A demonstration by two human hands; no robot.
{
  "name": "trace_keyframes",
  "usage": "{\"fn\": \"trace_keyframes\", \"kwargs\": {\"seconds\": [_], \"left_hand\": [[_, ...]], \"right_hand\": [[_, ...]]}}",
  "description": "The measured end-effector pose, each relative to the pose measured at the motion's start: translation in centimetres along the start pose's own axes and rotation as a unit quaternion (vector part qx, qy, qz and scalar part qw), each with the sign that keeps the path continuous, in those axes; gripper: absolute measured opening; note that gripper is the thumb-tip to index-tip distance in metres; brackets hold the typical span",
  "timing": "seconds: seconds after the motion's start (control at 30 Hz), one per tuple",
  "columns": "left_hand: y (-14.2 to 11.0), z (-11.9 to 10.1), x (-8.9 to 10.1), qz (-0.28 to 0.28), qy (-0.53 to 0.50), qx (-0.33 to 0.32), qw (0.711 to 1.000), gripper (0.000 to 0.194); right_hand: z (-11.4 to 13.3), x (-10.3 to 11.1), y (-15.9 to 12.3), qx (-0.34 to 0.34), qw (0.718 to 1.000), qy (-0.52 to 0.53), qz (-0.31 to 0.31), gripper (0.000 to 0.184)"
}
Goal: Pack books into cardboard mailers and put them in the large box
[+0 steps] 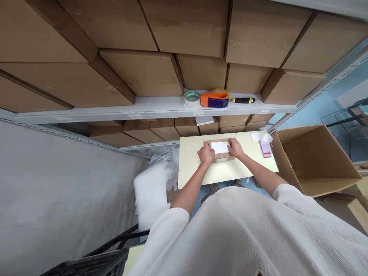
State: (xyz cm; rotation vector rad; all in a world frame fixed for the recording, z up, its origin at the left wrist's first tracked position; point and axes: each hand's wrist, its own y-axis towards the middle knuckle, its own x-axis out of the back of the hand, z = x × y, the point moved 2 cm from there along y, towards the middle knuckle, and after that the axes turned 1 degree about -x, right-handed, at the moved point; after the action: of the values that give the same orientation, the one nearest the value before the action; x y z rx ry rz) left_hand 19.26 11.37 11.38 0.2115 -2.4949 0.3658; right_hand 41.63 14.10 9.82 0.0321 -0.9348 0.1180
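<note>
A small cardboard box [223, 156] lies on the pale yellow tabletop in front of me. On top of it is a white paper label [220, 147]. My left hand [206, 154] is closed at the label's left edge, its thumb and fingers curled there against the box. At the opposite end, my right hand [235, 148] pinches the label's right edge. Fingers cover both short ends of the label, so how firmly it lies on the cardboard cannot be seen. A smaller white patch shows on the box's near side.
On the shelf [161, 103] sit tape rolls [192, 98], an orange and blue tape dispenser [215, 99] and a yellow-black cutter [243, 100]. A purple bundle [265, 148] lies at the table's right. Beyond stands an open carton [316, 161]; white foam sheets [152, 191] hang left.
</note>
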Motion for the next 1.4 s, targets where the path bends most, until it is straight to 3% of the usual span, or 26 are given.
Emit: {"fn": "trace_keyframes", "kwargs": {"seconds": [0.23,0.3,0.37,0.43,0.53,0.63,0.73,0.83,1.0,1.23,1.3,1.4], "left_hand": [[-0.2,-0.3,0.5,0.017,0.109,-0.067,0.992,0.029],[-0.5,-0.3,0.9,0.021,0.098,-0.119,0.988,0.030],[-0.9,-0.1,1.0,0.061,0.068,-0.191,0.977,0.035],[-1.3,0.3,0.7,0.113,0.034,-0.251,0.961,0.043],[-1.6,1.1,0.0,0.152,0.019,-0.288,0.945,0.052],[-1.6,1.9,-0.7,0.168,0.104,-0.302,0.933,0.064],[-1.5,2.4,-0.9,0.188,0.249,-0.309,0.899,0.075],[-1.4,2.8,-0.5,0.192,0.318,-0.298,0.879,0.082],[-1.5,3.0,0.0,0.182,0.320,-0.249,0.896,0.093],[-1.9,2.8,1.2,0.168,0.288,-0.112,0.936,0.098],[-1.5,2.4,1.7,0.174,0.278,-0.111,0.938,0.105],[-0.1,1.3,2.2,0.220,0.315,-0.173,0.907,0.131]], "right_hand": [[0.7,-0.3,-0.3,-0.003,0.994,-0.111,0.001,0.038],[1.1,-0.1,-0.7,0.012,0.991,-0.129,-0.016,0.036],[1.6,-0.2,-1.2,0.044,0.990,-0.131,-0.014,0.035],[2.1,-0.7,-1.8,0.097,0.988,-0.118,0.017,0.040],[2.5,-1.8,-2.9,0.159,0.980,-0.103,0.068,0.052],[2.2,-2.6,-3.6,0.177,0.969,-0.134,0.107,0.073],[1.7,-2.8,-3.9,0.165,0.957,-0.190,0.142,0.093],[1.4,-2.5,-4.0,0.130,0.954,-0.222,0.155,0.103],[0.9,-1.6,-4.1,0.067,0.955,-0.240,0.163,0.109],[-0.1,0.4,-4.3,-0.038,0.964,-0.222,0.143,0.107],[-0.2,1.2,-4.1,-0.051,0.970,-0.195,0.136,0.106],[-0.1,2.3,-3.5,-0.043,0.974,-0.159,0.158,0.110]]}}
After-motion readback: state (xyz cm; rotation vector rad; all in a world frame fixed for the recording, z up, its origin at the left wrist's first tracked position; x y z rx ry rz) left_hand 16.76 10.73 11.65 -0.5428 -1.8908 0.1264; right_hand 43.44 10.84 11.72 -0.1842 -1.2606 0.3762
